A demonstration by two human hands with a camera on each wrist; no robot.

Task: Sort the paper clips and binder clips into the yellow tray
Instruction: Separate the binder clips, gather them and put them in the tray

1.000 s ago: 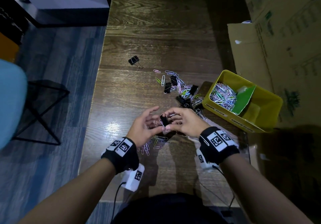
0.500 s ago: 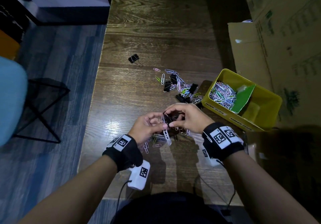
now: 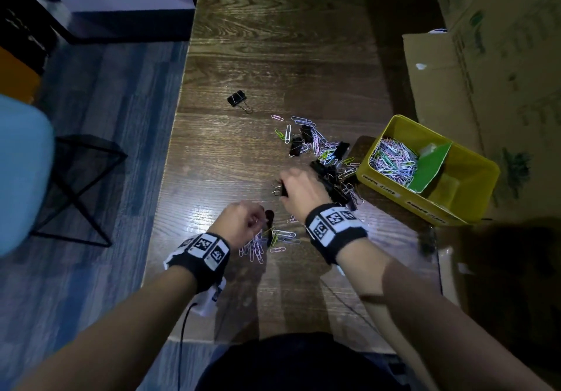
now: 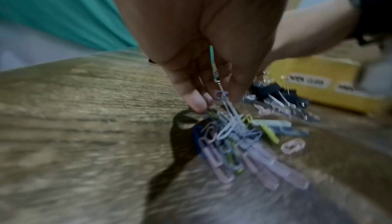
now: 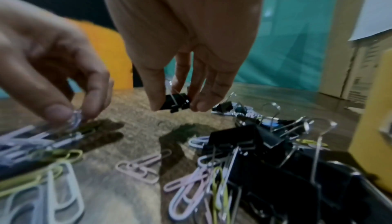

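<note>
My right hand (image 3: 282,190) pinches a small black binder clip (image 5: 175,102) between thumb and fingers, just above the wooden table. My left hand (image 3: 258,219), nearer to me, pinches a tangled bunch of pastel paper clips (image 4: 231,132) whose lower ends trail on the table. Another dark binder clip (image 3: 269,216) lies between the hands. More paper clips and black binder clips (image 3: 321,151) lie mixed in a pile beyond the right hand. The yellow tray (image 3: 473,178) stands to the right, with paper clips (image 3: 394,160) in its left compartment beside a green divider (image 3: 431,169).
One binder clip (image 3: 236,98) lies alone farther out on the left. Cardboard boxes (image 3: 485,72) stand behind and right of the tray. The table's left edge (image 3: 170,154) drops to the floor, where a blue chair (image 3: 21,172) stands.
The hands were together over one tangle and have parted. The right hand has moved away from me with the binder clip. The left hand has drawn back with the paper clips.
</note>
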